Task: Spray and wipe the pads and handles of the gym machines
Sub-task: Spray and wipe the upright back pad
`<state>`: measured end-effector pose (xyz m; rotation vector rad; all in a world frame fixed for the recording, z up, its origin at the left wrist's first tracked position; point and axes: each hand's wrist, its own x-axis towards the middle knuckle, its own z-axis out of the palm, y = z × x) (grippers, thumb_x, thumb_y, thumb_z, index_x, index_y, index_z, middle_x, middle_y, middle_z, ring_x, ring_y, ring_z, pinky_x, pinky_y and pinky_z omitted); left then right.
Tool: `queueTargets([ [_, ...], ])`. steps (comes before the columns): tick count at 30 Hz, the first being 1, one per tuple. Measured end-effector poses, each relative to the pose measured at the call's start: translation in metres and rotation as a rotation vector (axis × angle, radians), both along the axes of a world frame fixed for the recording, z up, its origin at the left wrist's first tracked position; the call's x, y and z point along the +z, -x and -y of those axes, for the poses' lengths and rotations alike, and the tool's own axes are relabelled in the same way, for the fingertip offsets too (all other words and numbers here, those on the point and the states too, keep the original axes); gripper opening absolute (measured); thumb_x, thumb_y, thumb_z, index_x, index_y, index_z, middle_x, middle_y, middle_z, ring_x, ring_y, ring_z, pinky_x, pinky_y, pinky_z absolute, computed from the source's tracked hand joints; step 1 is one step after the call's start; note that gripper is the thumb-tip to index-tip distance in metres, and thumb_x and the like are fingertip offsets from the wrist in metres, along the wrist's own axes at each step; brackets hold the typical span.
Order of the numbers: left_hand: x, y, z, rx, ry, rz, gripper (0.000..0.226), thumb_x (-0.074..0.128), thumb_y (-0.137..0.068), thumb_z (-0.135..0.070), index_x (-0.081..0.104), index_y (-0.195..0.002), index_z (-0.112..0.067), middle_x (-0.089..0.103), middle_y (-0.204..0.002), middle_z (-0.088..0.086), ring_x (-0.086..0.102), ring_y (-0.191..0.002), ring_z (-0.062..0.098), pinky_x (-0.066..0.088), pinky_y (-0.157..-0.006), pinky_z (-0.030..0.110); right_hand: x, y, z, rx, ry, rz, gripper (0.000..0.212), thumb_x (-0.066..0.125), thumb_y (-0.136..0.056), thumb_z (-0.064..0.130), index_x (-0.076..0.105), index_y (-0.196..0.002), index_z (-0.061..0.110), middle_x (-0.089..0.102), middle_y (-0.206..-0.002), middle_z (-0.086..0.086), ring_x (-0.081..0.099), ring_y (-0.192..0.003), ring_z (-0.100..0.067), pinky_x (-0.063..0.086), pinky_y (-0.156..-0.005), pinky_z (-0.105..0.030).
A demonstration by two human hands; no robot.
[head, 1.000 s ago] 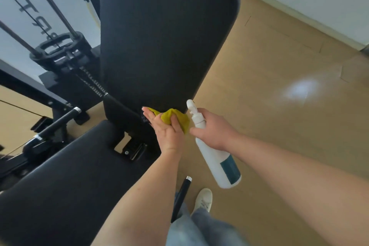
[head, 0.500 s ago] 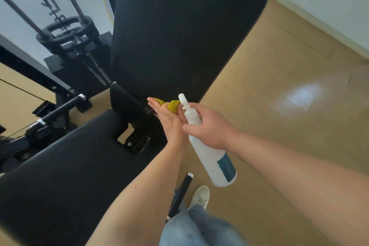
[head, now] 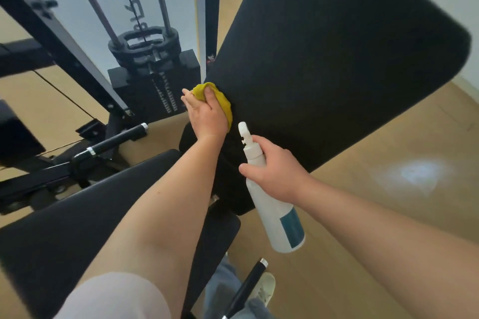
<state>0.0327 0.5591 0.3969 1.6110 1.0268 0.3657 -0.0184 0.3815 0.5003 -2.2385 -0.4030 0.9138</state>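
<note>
Head | left hand (head: 206, 116) fingers clutch cloth (head: 226, 107) against backrest (head: 324, 59) | right hand (head: 277, 173) grips bottle (head: 283, 223) | weight stack (head: 160, 85) behind

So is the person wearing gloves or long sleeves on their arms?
No gloves: the left hand and right hand are bare, with no rings or watch showing. Both forearms are uncovered. A pale pinkish short sleeve covers the left upper arm.

Left hand (head: 207, 114): presses yellow cloth (head: 223, 103) on back pad (head: 324, 59), frame centre.
Right hand (head: 277, 171): grips spray bottle (head: 274, 204).
</note>
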Motion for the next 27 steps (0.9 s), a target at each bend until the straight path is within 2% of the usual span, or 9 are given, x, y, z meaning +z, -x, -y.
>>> queueTargets([
  [2, 0.003, -0.008, -0.015, 0.031, -0.001, -0.015, 0.054, 0.027, -0.110, -0.047, 0.034, -0.142, -0.005, 0.054, -0.138, 0.015, 0.052, -0.124, 0.030, 0.036, -0.094, 0.034, 0.000, -0.004, -0.004, -0.038, -0.036, 0.030, 0.026, 0.068, -0.092, 0.036, 0.053, -0.112, 0.043, 0.068, -0.093, 0.007, 0.067, -0.089, -0.016, 0.056, -0.077, -0.035],
  [4, 0.003, -0.008, -0.015, 0.087, -0.017, -0.009, 0.046, 0.029, -0.110, -0.045, 0.037, -0.135, -0.007, 0.058, -0.122, 0.010, 0.053, -0.107, 0.024, 0.032, -0.083, 0.030, 0.002, -0.005, -0.003, -0.073, -0.056, 0.044, 0.023, 0.068, -0.092, 0.034, 0.057, -0.112, 0.040, 0.068, -0.089, 0.006, 0.067, -0.085, -0.016, 0.053, -0.072, -0.031],
  [7, -0.002, 0.003, 0.008, 0.118, -0.063, 0.066, 0.048, 0.036, -0.108, -0.045, 0.035, -0.138, -0.007, 0.052, -0.145, 0.012, 0.054, -0.128, 0.031, 0.043, -0.102, 0.041, 0.006, -0.003, 0.010, -0.106, -0.062, 0.061, 0.022, 0.068, -0.093, 0.034, 0.056, -0.109, 0.041, 0.068, -0.088, 0.008, 0.066, -0.084, -0.013, 0.051, -0.070, -0.028],
  [11, -0.006, 0.035, 0.060, 0.100, -0.009, 0.058, 0.066, 0.042, -0.107, -0.042, 0.016, -0.160, -0.013, 0.019, -0.169, 0.012, 0.025, -0.153, 0.031, 0.028, -0.122, 0.045, 0.011, 0.006, 0.032, -0.091, -0.057, 0.088, 0.024, 0.069, -0.092, 0.033, 0.057, -0.111, 0.043, 0.067, -0.084, 0.012, 0.065, -0.081, -0.006, 0.052, -0.067, -0.028],
  [14, 0.001, 0.074, 0.120, 0.015, 0.115, 0.038, 0.079, 0.048, -0.105, -0.043, -0.002, -0.164, -0.023, 0.002, -0.172, 0.006, 0.014, -0.156, 0.026, 0.024, -0.124, 0.042, 0.015, 0.011, 0.044, -0.088, -0.054, 0.094, 0.030, 0.070, -0.093, 0.032, 0.056, -0.116, 0.045, 0.068, -0.088, 0.016, 0.065, -0.081, 0.003, 0.047, -0.064, -0.020],
  [18, -0.004, 0.117, 0.177, -0.100, 0.310, 0.059, 0.104, 0.063, -0.096, -0.051, -0.018, -0.159, -0.038, -0.006, -0.172, -0.006, 0.014, -0.156, 0.021, 0.029, -0.118, 0.039, 0.021, 0.014, 0.048, -0.048, -0.026, 0.109, 0.035, 0.071, -0.095, 0.035, 0.047, -0.115, 0.050, 0.064, -0.091, 0.018, 0.067, -0.085, -0.010, 0.056, -0.070, -0.023],
  [21, -0.009, 0.115, 0.173, -0.086, 0.389, 0.086, 0.101, 0.063, -0.097, -0.049, -0.019, -0.155, -0.048, -0.011, -0.170, -0.012, 0.015, -0.156, 0.019, 0.031, -0.119, 0.041, 0.022, 0.013, 0.041, -0.015, -0.039, 0.105, 0.034, 0.071, -0.096, 0.037, 0.044, -0.113, 0.051, 0.064, -0.093, 0.016, 0.067, -0.087, -0.013, 0.058, -0.073, -0.025],
  [24, -0.010, 0.108, 0.155, -0.115, 0.337, 0.098, 0.098, 0.063, -0.099, -0.043, -0.020, -0.152, -0.051, -0.018, -0.169, -0.011, 0.010, -0.157, 0.020, 0.031, -0.121, 0.046, 0.022, 0.009, 0.030, 0.010, -0.059, 0.100, 0.032, 0.070, -0.097, 0.040, 0.046, -0.117, 0.047, 0.064, -0.095, 0.017, 0.067, -0.087, -0.010, 0.056, -0.072, -0.022],
  [27, -0.008, 0.085, 0.123, -0.103, 0.208, 0.028, 0.092, 0.056, -0.102, -0.042, -0.017, -0.158, -0.037, -0.013, -0.171, 0.000, 0.011, -0.156, 0.024, 0.031, -0.118, 0.042, 0.017, 0.003, 0.019, 0.009, -0.070, 0.093, 0.033, 0.069, -0.096, 0.039, 0.049, -0.120, 0.048, 0.066, -0.096, 0.017, 0.068, -0.089, -0.008, 0.058, -0.073, -0.025],
])
